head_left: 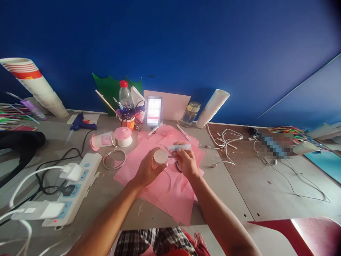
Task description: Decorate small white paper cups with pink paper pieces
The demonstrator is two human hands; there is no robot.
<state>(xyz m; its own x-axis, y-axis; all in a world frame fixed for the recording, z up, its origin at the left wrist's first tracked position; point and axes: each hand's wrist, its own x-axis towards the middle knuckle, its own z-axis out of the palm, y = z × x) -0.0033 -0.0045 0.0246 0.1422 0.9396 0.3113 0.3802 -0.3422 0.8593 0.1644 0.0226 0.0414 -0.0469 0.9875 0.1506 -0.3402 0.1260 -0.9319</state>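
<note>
Left hand (146, 170) curled round paper cup (160, 156); right hand (185, 162), at cup's 3 o'clock, pinches white tube (184, 147). Risk: cup may dent if squeezed hard.

1. Wall (170, 42): deep blue, rising behind the surface's far edge, paler toward the right.
2. Table (221, 183): grey, a seam (239, 192) running between far and near edges.
3. Chair (314, 233): glossy red, at the near edge, rightward.

A ring (108, 168) and a plug strip (80, 193) block the left hand's (149, 168) left side. The table (220, 193) has room right of the right hand (187, 161).
</note>
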